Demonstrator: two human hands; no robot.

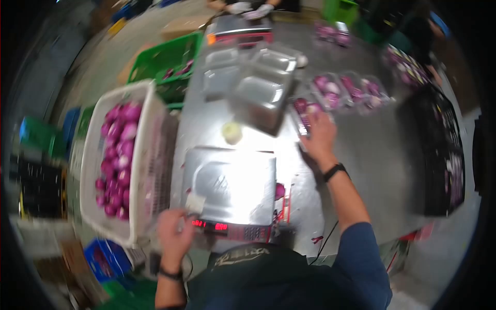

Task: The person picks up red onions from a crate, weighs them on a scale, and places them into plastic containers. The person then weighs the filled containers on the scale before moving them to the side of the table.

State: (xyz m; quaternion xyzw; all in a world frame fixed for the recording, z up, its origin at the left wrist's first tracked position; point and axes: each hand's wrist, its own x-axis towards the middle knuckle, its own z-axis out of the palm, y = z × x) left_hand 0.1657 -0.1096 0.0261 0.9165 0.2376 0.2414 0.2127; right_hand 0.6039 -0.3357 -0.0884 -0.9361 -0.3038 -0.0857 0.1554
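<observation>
My right hand is closed on the near end of a clear plastic tray of red onions, right of the stacked trays. My left hand is beside the front left corner of a digital scale, with fingers curled. What it holds, if anything, is too blurred to make out. The scale's steel platform bears a small pale label-like piece at its left front, and red digits glow below. A pale, peeled-looking onion rests on the steel table behind the scale. One red onion sits against the scale's right side.
A white crate of red onions stands at the left, with a green crate behind. Clear empty trays are stacked mid-table. Filled onion trays sit at the right, near a black crate. Another person's gloved hands are at the far end.
</observation>
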